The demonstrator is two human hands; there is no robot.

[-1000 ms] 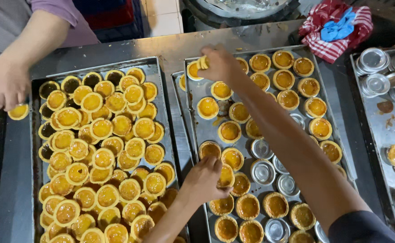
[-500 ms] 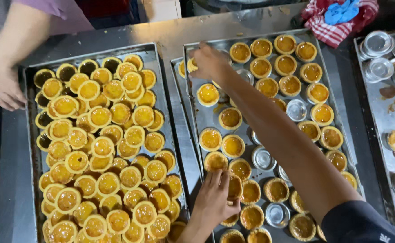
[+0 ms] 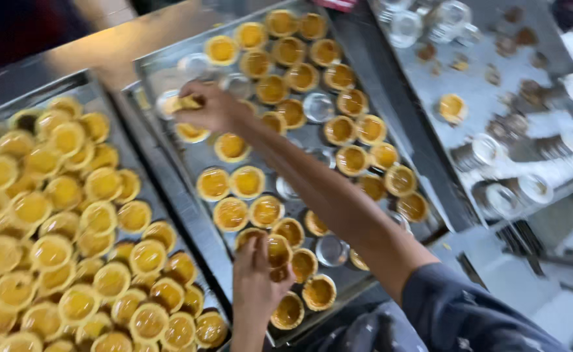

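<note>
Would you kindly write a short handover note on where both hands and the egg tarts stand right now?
Right hand: stretched to the far left corner of the middle tray, pinching a small tart.
Left hand: at the near end of that tray, fingers on a tart.
Left tray: packed with tarts, piled and overlapping.
Middle tray: tarts in loose rows with several empty tins between them.
Right tray: stacked empty tins, crumbs and one lone tart.
Done: many tins already emptied. Left: the tarts on the middle tray.
</note>
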